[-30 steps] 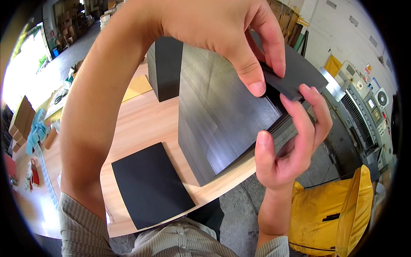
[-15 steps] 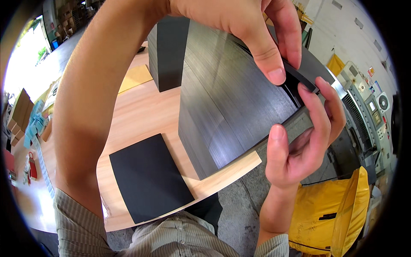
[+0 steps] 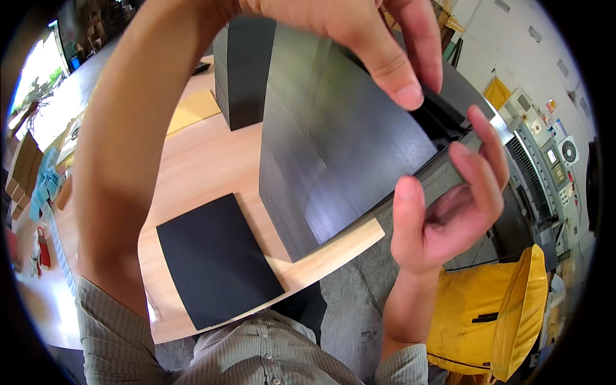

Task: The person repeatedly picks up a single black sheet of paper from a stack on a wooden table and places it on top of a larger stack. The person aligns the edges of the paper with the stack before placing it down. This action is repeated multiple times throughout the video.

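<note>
A tall stack of thin black sheets [image 3: 333, 154] with a grey sheen stands on the wooden table. Across its far side reaches my left hand [image 3: 378, 58], thumb and fingers apart above the far right corner. Dark, slightly curled sheet edges [image 3: 443, 128] lie just below those fingertips. My right hand [image 3: 446, 212] is beside the stack's right edge, palm up, with its thumb and fingers spread and nothing in them. To the left of the stack, a separate black sheet or thin pile [image 3: 218, 260] lies flat near the table's front edge.
Another dark stack [image 3: 247, 77] stands behind, next to a yellow-tan sheet [image 3: 194, 112]. Far left on the table [image 3: 205, 170] are a light blue ribbon-like item [image 3: 46, 179] and a red-handled tool [image 3: 43, 249]. A yellow bag [image 3: 481, 317] sits at right, below a machine panel [image 3: 555, 160].
My right fingertips have come away from the bent sheet edge, which now sits lower. My left thumb and fingers have shifted slightly up and left. The whole view has shifted a little.
</note>
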A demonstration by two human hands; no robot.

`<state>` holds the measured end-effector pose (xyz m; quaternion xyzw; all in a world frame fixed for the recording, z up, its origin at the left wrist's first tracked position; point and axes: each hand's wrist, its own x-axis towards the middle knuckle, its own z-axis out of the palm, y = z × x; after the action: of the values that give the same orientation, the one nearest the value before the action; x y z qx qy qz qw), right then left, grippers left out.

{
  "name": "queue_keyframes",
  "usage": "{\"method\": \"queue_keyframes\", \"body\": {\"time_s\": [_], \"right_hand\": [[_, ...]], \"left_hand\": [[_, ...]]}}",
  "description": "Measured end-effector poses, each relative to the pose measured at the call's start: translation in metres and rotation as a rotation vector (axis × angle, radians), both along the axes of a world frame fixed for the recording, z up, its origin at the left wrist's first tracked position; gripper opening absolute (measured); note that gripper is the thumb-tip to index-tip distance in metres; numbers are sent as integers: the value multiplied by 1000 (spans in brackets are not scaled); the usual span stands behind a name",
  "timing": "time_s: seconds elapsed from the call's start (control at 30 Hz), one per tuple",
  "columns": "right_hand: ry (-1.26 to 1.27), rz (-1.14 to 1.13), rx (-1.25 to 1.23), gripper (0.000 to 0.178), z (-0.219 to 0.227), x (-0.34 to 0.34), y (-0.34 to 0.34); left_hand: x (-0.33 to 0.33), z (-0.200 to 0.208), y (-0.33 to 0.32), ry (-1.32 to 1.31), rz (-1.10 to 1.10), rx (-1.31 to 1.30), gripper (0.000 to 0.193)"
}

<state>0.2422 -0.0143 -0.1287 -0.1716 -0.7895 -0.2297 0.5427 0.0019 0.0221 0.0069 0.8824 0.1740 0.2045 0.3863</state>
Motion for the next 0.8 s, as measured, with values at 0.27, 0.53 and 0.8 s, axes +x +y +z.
{"method": "queue_keyframes", "body": {"time_s": [0.27,0.53,0.8], "right_hand": [[106,-63,-21,46,0,-7,-6],[158,-33,-15,44,-2,-11,-3],[29,-108,-14,51,2,-5,-9]], "left_hand": [[0,10,3,42,-80,-68,38],[4,7,-5,69,110,161,54],[-2,15,-1,71,-134,177,43]]}}
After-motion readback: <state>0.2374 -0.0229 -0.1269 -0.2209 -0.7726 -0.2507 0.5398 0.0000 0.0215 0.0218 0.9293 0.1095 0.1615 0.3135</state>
